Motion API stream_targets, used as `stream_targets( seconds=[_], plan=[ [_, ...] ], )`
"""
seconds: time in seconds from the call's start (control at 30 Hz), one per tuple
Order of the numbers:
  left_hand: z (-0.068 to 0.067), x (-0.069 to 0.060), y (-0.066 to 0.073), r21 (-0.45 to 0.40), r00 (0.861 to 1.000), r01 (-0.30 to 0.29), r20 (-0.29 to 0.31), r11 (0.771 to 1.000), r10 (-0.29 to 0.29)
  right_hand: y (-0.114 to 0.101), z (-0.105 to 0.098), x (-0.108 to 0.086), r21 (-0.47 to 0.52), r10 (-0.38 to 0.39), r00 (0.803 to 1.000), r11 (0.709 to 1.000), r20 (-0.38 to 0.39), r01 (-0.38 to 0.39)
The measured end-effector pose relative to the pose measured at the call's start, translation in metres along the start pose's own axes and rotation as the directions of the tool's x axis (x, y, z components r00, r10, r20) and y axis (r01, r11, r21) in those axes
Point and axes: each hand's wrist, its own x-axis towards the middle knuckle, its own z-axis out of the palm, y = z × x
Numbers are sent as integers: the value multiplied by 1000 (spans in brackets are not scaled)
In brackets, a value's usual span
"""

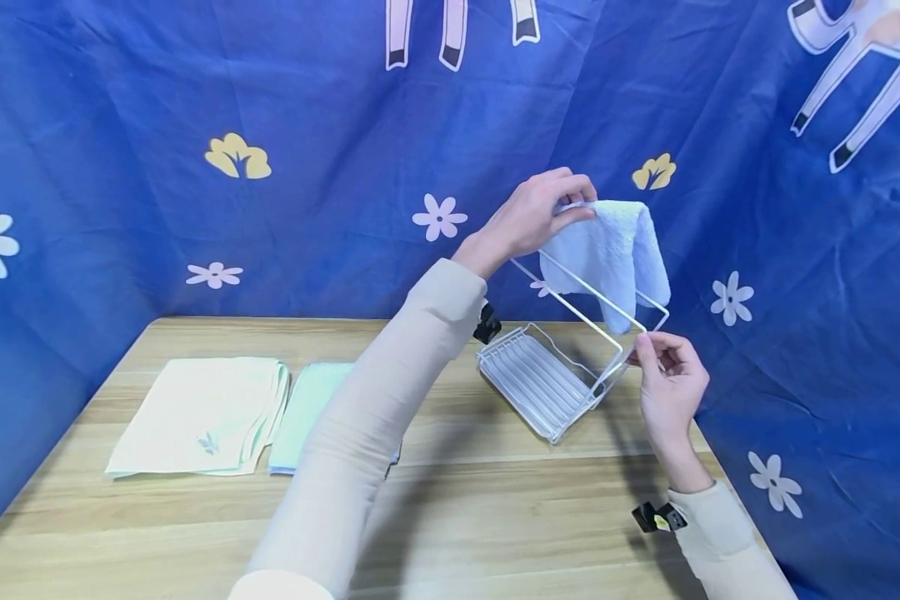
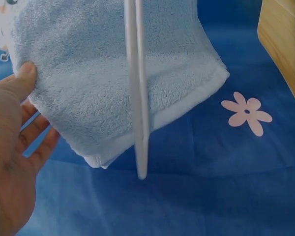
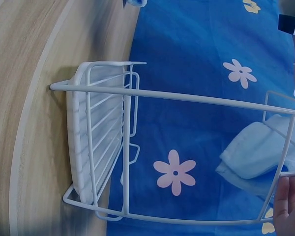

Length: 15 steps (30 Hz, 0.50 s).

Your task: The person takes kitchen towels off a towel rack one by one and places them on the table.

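Note:
A white wire rack (image 1: 532,375) with a ribbed tray at its base stands on the right part of the table, its upper frame rising toward the back. Over the top of that frame hangs a light blue towel (image 1: 618,242), its lower corners loose. My left hand (image 1: 543,208) pinches the towel's upper left edge, thumb in front and fingers behind, as the left wrist view shows of the towel (image 2: 78,88). With thumb and fingers my right hand (image 1: 673,387) grips the rack's wire at the right corner; in the right wrist view only its fingers (image 3: 285,201) show.
On the left of the wooden table (image 1: 495,517) lies a folded pale cream cloth (image 1: 195,408). Beside it is a folded mint green cloth (image 1: 311,408), partly hidden by my left sleeve. A blue patterned curtain (image 1: 330,217) closes in the back and sides.

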Motion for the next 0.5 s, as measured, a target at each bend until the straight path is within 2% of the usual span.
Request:
stream_targets(
  seconds=[0.2, 0.5],
  plan=[
    [-12, -5, -2, -18, 999, -8, -42, 1000, 7, -2, 0, 0, -6, 4, 1000, 1000, 0, -4],
    [-26, -13, -5, -31, 996, 14, -85, 999, -16, -3, -1, -1, 1, 19, 1000, 1000, -5, -19]
  ],
)
